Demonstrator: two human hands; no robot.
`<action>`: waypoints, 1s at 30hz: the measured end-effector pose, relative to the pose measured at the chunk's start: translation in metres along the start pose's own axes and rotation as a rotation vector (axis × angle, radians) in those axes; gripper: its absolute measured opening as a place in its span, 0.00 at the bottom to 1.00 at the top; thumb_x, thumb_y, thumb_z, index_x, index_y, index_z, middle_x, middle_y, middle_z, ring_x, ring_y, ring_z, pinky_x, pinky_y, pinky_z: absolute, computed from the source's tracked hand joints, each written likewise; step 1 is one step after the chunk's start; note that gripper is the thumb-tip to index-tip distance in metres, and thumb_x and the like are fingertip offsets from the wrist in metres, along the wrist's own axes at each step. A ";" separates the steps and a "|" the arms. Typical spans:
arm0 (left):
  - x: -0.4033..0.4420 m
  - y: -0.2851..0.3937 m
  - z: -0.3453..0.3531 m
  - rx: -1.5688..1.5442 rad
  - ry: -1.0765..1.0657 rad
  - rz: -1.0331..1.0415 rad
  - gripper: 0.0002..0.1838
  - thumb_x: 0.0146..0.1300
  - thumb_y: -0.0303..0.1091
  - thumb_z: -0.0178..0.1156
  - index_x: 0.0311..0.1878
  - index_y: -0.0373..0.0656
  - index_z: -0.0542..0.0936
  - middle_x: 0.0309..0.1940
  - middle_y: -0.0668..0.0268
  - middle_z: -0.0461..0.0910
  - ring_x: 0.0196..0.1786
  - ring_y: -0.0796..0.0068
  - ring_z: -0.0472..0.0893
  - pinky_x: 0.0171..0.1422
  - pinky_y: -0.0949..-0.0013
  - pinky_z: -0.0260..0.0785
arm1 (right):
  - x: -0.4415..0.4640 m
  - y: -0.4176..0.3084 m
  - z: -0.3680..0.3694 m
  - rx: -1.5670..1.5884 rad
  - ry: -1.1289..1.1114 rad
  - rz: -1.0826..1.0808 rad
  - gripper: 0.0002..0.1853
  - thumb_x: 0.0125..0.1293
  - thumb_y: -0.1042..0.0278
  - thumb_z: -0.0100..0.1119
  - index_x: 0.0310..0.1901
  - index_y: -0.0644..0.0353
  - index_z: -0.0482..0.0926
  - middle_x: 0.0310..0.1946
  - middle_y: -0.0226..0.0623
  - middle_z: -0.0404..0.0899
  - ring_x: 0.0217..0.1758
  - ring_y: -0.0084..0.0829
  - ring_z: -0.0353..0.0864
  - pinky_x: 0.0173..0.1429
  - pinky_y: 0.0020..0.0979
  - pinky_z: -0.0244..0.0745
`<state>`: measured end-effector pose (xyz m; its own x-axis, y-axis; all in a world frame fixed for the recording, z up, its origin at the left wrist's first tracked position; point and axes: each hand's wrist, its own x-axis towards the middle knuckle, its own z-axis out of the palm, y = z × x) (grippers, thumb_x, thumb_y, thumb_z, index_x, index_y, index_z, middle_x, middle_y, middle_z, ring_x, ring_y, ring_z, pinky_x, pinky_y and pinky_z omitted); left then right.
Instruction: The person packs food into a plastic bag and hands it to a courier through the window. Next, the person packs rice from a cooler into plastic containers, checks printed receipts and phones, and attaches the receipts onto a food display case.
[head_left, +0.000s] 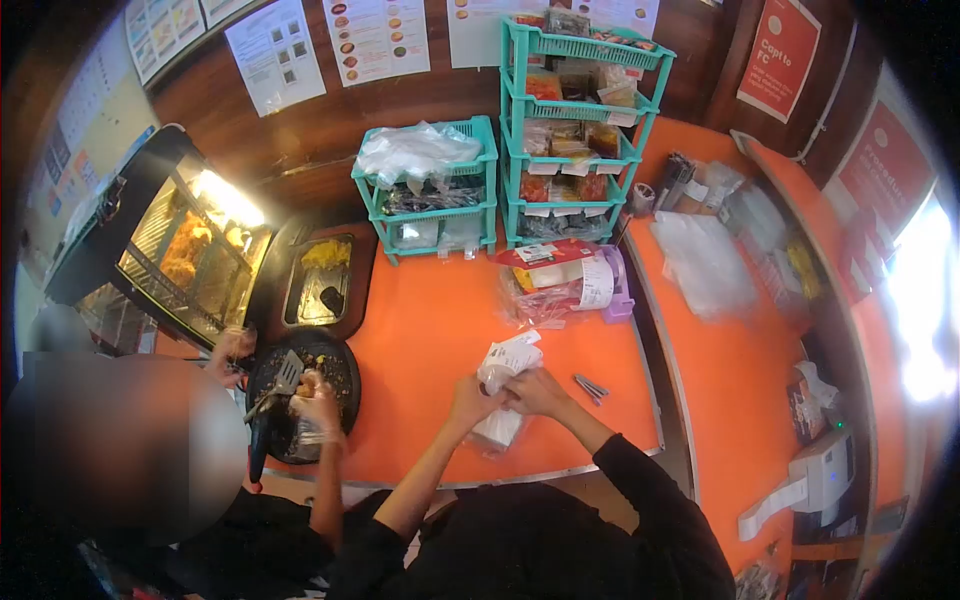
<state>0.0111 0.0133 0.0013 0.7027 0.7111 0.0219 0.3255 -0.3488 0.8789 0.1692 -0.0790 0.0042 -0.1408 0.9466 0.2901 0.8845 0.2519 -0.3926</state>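
In the middle of the orange counter, my left hand (474, 402) and my right hand (538, 392) are closed together around the gathered neck of a white plastic bag (498, 430). A white printed receipt (516, 356) sticks up above my fingers. My fingertips partly hide the bag's neck, and what the bag holds cannot be made out. To the right of my right hand lies a small grey metal tool (590, 388), perhaps a stapler. Farther back stands a clear bag with red and white packages (560, 280), beside a purple tape dispenser (617, 285).
On the left, a co-worker's gloved hand (318, 408) works over a black pan (350, 365) with a slotted spatula (288, 375). Behind are a lit food warmer (190, 250), a metal tray (290, 290) and teal racks (490, 150). A receipt printer (825, 470) sits right.
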 end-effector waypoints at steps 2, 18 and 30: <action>-0.006 0.005 -0.003 -0.083 0.022 -0.006 0.17 0.49 0.38 0.68 0.39 0.37 0.83 0.26 0.58 0.84 0.29 0.71 0.84 0.33 0.64 0.75 | -0.001 -0.001 -0.002 0.017 0.009 0.002 0.09 0.52 0.62 0.63 0.29 0.57 0.78 0.25 0.38 0.81 0.28 0.40 0.82 0.32 0.40 0.76; -0.046 0.074 0.000 0.272 -0.335 -0.124 0.31 0.52 0.42 0.71 0.54 0.33 0.74 0.56 0.45 0.71 0.58 0.53 0.74 0.60 0.57 0.68 | -0.071 0.138 -0.093 0.300 0.572 0.656 0.08 0.60 0.80 0.54 0.41 0.61 0.76 0.34 0.40 0.78 0.32 0.33 0.78 0.34 0.30 0.72; 0.023 0.215 0.068 0.343 -0.098 0.117 0.27 0.61 0.42 0.62 0.60 0.36 0.71 0.58 0.43 0.65 0.61 0.39 0.66 0.65 0.49 0.61 | 0.017 0.207 -0.124 -0.041 0.322 0.219 0.12 0.59 0.71 0.55 0.45 0.55 0.81 0.42 0.39 0.82 0.46 0.43 0.75 0.50 0.43 0.68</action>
<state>0.1403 -0.0871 0.1577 0.7998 0.5979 0.0524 0.4203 -0.6202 0.6623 0.4055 -0.0359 0.0362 0.1943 0.8638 0.4649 0.8960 0.0367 -0.4426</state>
